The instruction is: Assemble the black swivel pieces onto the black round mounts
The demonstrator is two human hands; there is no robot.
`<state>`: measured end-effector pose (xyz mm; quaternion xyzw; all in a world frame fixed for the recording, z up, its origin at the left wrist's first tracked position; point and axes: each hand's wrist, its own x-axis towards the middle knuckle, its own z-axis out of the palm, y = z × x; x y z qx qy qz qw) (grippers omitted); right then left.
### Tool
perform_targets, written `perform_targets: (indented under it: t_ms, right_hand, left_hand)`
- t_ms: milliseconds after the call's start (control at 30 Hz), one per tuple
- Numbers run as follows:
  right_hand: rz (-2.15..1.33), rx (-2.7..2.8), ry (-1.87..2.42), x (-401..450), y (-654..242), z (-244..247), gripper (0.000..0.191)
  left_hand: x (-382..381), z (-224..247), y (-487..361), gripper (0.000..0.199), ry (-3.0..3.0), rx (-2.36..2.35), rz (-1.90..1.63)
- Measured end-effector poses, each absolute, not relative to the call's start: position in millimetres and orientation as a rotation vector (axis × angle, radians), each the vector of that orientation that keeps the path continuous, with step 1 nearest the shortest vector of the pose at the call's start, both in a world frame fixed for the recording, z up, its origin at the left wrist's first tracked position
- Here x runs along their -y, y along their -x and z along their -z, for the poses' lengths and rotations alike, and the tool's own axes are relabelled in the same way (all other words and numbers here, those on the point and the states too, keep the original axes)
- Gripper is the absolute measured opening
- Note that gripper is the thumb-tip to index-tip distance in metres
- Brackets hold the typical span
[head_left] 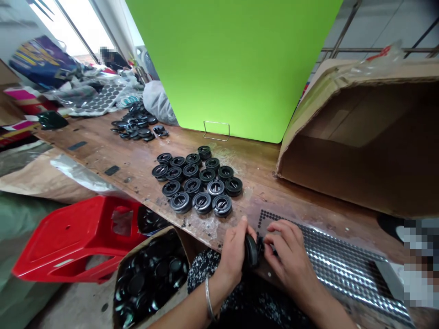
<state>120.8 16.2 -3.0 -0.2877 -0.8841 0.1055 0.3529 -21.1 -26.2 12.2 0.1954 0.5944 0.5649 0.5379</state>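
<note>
My left hand (233,250) wears a silver bangle at the wrist and grips a black round plastic part (251,250), tipped on its edge. Close against the part's right side is my right hand (286,244), its thumb and fingers pinched together. A small dark bit shows at those fingertips, too small to name. Beneath and right of this hand lies a shiny sheet of small round stickers (343,256), with some black dots along its left edge. Ahead on the wooden table (254,194), several similar black round parts (192,185) stand in a cluster.
A green board (233,68) rises behind the table, beside an open cardboard box (284,151) on the right. Loose black discs (137,125) lie farther left. Below the table edge are a red stool (75,228) and a box of black parts (152,274).
</note>
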Motion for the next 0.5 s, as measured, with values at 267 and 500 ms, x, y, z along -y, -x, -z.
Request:
perform_targets:
  t_ms: [267,500]
  right_hand:
    - [-0.363,2.26,0.789,9.7,-134.0,13.6,0.043]
    - [-0.548,2.231,0.913,17.3,-141.3,5.0,0.034]
  left_hand:
    - [24.5,-20.6,17.2,0.053,-0.458,-1.468,-1.414]
    - [24.2,-8.2,18.2,0.047,-0.343,-1.239,-1.444]
